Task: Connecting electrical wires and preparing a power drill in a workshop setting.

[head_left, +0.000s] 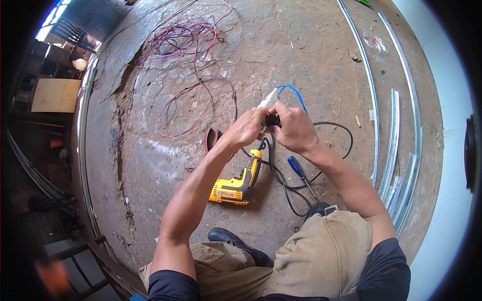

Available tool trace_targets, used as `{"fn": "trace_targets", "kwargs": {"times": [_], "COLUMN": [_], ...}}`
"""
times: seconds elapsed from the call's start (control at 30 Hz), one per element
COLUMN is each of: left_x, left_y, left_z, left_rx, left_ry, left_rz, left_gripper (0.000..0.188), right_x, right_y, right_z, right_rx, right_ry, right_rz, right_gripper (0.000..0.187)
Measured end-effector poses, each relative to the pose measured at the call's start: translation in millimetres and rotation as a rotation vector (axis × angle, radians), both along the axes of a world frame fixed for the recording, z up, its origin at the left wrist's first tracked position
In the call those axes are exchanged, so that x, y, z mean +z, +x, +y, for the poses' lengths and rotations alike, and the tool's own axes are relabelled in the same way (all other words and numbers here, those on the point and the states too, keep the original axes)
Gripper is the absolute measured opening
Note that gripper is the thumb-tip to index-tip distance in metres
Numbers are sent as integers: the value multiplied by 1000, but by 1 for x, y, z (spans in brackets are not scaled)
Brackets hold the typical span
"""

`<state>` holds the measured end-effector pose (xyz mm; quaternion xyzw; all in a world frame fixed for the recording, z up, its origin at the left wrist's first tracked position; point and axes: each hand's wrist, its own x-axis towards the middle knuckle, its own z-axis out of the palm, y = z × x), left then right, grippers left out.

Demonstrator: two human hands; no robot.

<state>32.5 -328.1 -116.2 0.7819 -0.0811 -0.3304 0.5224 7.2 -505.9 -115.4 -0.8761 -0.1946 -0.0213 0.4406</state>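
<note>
Head view:
- Left hand [247, 126] curled narrow, holding a white tapered piece [269, 99]; exact kind can't tell, fingers cover part of it.
- Right hand [293, 128] just beside it, thumb and forefinger bent narrow on a small black piece [272, 121]; details hidden by the fingers.
- White piece is up between both hands, above the floor [281, 55], tip pointing away from the person.
- Blue wire [297, 92] arcs from near the white tip toward the right hand.
- Yellow-and-black power drill [234, 184] on its side on the floor, below the hands, handle end toward them.
- Black cord [282, 181] loops on the floor right of the drill.
- Blue-handled screwdriver [296, 166] on the floor near that cord, shaft angled toward the person.
- Red-and-black wire [183, 37] in a loose tangle, far left of the hands, one loop trailing nearer.
- Metal channels [394, 125] lengthwise on the floor, right side.
- Black shoe [236, 240] below the drill, tan trousers [321, 251] at the lower edge.
</note>
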Motion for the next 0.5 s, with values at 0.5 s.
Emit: {"fn": "trace_targets", "kwargs": {"times": [0.5], "left_x": [-4], "left_y": [22], "left_z": [-1], "left_rx": [200], "left_ry": [-224], "left_rz": [453], "left_gripper": [56], "right_x": [-17], "right_y": [-5], "right_z": [-9], "right_rx": [22], "right_ry": [216], "right_rz": [-140], "right_gripper": [24]}}
